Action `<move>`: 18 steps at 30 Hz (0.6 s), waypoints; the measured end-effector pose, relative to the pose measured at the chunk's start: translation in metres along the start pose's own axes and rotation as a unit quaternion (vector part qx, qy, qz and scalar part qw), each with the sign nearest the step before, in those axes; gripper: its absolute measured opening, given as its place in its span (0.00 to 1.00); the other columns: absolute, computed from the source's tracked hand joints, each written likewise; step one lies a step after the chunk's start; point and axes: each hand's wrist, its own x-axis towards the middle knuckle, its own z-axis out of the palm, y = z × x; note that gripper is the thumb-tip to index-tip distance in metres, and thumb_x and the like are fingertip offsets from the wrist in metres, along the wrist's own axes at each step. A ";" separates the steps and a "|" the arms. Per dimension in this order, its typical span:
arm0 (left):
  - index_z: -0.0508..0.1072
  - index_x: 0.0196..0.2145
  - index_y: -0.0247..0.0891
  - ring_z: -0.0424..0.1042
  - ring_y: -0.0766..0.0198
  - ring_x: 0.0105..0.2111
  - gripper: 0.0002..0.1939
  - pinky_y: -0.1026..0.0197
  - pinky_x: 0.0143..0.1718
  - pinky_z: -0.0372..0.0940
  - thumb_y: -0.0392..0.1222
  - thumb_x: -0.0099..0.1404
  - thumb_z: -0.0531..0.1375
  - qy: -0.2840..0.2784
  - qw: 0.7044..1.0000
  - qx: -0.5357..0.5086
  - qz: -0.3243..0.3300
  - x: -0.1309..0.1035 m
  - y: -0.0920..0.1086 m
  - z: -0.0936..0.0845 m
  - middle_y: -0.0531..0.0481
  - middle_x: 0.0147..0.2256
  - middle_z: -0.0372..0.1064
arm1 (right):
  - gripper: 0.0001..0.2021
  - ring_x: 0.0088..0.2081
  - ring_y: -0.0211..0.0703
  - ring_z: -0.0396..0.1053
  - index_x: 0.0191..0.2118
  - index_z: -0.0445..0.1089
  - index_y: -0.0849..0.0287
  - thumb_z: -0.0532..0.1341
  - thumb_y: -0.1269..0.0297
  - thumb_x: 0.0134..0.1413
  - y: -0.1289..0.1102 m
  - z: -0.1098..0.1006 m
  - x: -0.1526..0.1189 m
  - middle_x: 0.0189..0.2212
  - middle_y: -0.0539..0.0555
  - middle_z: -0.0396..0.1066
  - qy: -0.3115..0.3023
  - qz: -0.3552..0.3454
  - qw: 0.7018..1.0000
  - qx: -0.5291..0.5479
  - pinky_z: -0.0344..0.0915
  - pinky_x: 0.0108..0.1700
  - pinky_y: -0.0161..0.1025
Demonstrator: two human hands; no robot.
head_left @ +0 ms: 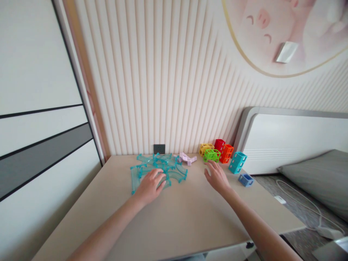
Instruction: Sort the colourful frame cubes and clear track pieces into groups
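The left hand (pixel 150 185) has its fingers loosely spread above clear blue plastic pieces (pixel 168 163), contact unclear; the right hand (pixel 217 177) has parted fingers, a green block (pixel 211 156) just beyond them.

No legible text, no readable labels, no brands, no numbers, no signs made out

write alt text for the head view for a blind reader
A person's left hand is over clear teal pieces on a beige table; the right hand is near a green block, with more colourful blocks beside it and pink pieces further left.
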 end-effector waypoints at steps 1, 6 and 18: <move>0.72 0.50 0.43 0.68 0.52 0.53 0.14 0.47 0.56 0.64 0.45 0.69 0.54 0.008 1.000 0.019 -0.011 0.003 -0.006 0.000 0.44 0.51 0.68 | 0.17 0.56 0.55 0.65 0.54 0.68 0.57 0.53 0.65 0.61 -0.011 0.010 0.011 0.55 0.62 0.67 -0.009 -0.011 1.000 0.019 0.62 0.58 0.51; 0.66 0.58 0.39 0.63 0.48 0.59 0.23 0.42 0.60 0.60 0.49 0.69 0.54 0.047 0.994 0.068 -0.070 0.003 -0.030 0.005 0.39 0.57 0.65 | 0.22 0.60 0.52 0.61 0.59 0.63 0.57 0.56 0.64 0.60 -0.044 0.057 0.054 0.59 0.61 0.64 -0.033 -0.006 0.995 0.096 0.58 0.61 0.49; 0.66 0.59 0.38 0.62 0.46 0.60 0.25 0.38 0.64 0.52 0.50 0.68 0.56 -0.030 0.991 0.081 -0.103 -0.020 -0.028 0.009 0.38 0.57 0.65 | 0.17 0.53 0.53 0.68 0.55 0.67 0.56 0.57 0.61 0.61 -0.044 0.087 0.055 0.52 0.59 0.71 -0.083 0.018 0.987 0.139 0.63 0.55 0.48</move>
